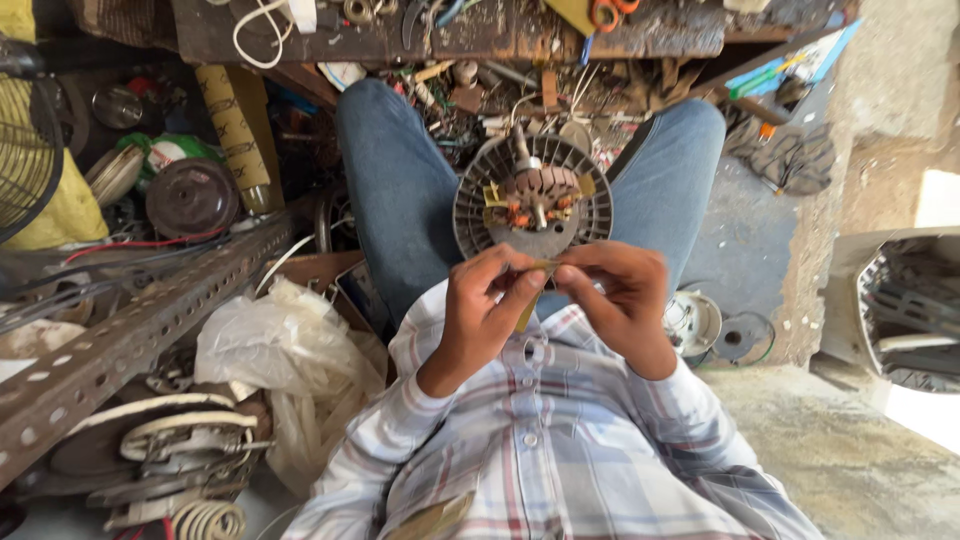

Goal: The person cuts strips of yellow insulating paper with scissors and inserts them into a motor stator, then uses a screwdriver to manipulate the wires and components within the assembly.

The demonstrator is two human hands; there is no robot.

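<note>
Now, left hand and right hand both pinching a yellow strip between fingertips, dead centre over the lap; fan motor just beyond at twelve o'clock, resting between the knees; plastic bag at nine o'clock.

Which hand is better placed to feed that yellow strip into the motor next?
Probably right. The right hand pinches the yellow strip's upper end nearest the fan motor on the lap; the left hand grips it lower, likely steadying.
</note>
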